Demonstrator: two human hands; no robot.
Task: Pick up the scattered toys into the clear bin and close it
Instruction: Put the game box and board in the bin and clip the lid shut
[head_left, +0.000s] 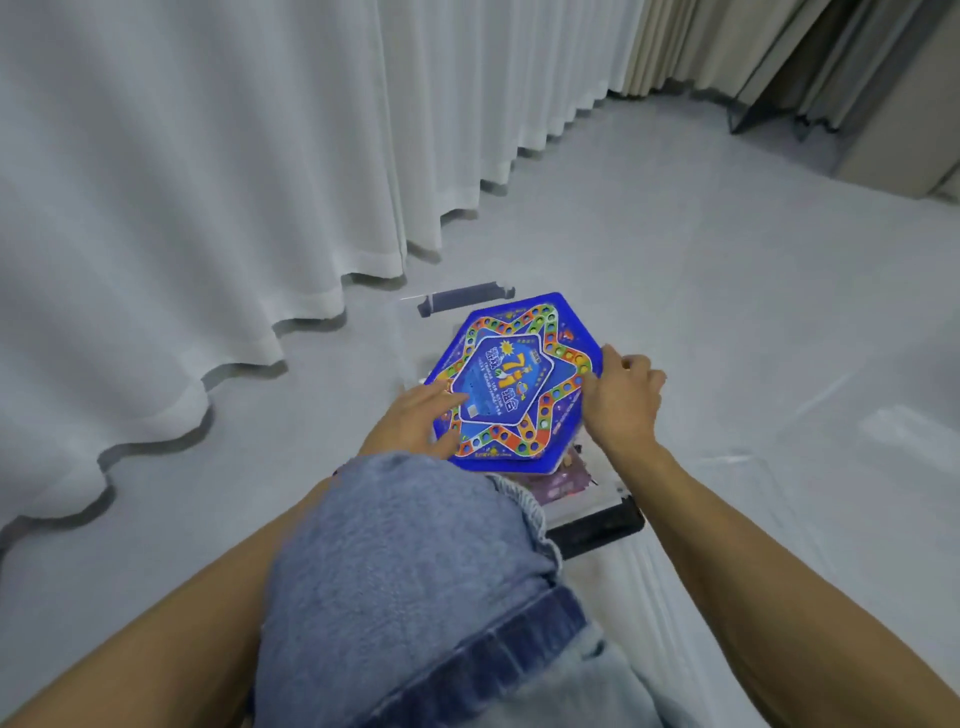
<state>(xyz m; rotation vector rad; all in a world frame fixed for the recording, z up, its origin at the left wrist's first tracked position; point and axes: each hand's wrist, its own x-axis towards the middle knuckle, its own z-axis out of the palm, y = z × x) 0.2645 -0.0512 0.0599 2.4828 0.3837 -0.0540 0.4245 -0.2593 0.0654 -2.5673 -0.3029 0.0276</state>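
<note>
We see both hands on the blue hexagonal game board (514, 376) at frame centre. The left hand (415, 418) lies flat on the board's lower-left face with its fingers straight, pressing. The right hand (621, 397) grips the board's right edge, thumb on top and fingers curled around the rim. The board sits roughly level over the clear bin (410, 332); the bin's walls are faint, with a dark latch (462, 299) at its far end, above the board, and another dark latch (597, 527) at the near end, lower right of the board. Purple items (563, 480) show in the bin under the board's lower-right edge. A bent knee in blue jeans (410, 582) fills the lower centre. White curtains (208, 182) hang across the upper left, over a pale floor (727, 291).
</note>
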